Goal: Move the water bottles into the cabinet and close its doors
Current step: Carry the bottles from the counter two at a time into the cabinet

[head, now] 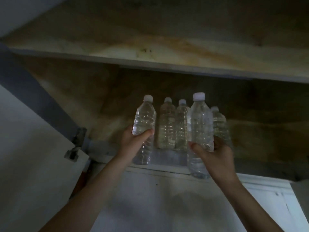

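Note:
I look up into an open wooden cabinet [250,131] in dim light. My left hand [132,141] grips a clear water bottle [144,118] with a white cap, held upright at the shelf's front edge. My right hand [215,156] grips a second clear bottle [199,124], also upright, its base below the shelf edge. Three more bottles stand on the shelf behind them: one [167,126] between my hands, another [181,124] beside it, and a third [219,126] partly hidden behind the right-hand bottle.
An upper shelf board [167,47] spans the cabinet above the bottles. The left cabinet door [33,148] hangs open on a metal hinge [76,144]. White panelling [167,198] lies below the shelf edge. The shelf extends to the right of the bottles.

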{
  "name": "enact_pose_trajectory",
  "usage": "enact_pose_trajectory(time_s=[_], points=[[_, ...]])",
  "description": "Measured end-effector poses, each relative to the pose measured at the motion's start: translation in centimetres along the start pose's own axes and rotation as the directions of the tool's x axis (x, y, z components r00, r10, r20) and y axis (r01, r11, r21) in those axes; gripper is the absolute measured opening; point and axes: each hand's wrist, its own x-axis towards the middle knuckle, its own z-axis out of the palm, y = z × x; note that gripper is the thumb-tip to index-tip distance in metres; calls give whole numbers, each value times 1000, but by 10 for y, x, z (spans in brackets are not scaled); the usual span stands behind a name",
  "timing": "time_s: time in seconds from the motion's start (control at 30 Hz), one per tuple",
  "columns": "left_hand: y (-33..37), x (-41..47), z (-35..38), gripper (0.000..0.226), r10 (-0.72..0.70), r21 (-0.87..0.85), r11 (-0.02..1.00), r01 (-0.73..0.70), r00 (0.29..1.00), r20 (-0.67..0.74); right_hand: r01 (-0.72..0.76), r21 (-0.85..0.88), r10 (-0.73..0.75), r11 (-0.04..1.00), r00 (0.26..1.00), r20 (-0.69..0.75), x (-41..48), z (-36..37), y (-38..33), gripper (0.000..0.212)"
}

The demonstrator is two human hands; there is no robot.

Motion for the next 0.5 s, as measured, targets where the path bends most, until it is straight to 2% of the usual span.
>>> enact_pose_trajectory(time_s=[0.1, 0.3, 0.5], points=[[1, 13, 5, 13, -42, 6, 999, 42, 999, -11, -55, 50, 53, 997, 998, 44, 14, 18, -13, 12], [-10, 37, 11, 22, -39, 12, 999, 40, 997, -72, -44, -6, 44, 999, 999, 15, 43, 48, -12, 7], [-14, 42, 19, 16, -52, -44, 998, 49, 995, -86, -45, -45, 44, 998, 999, -14, 53, 56, -14, 10]])
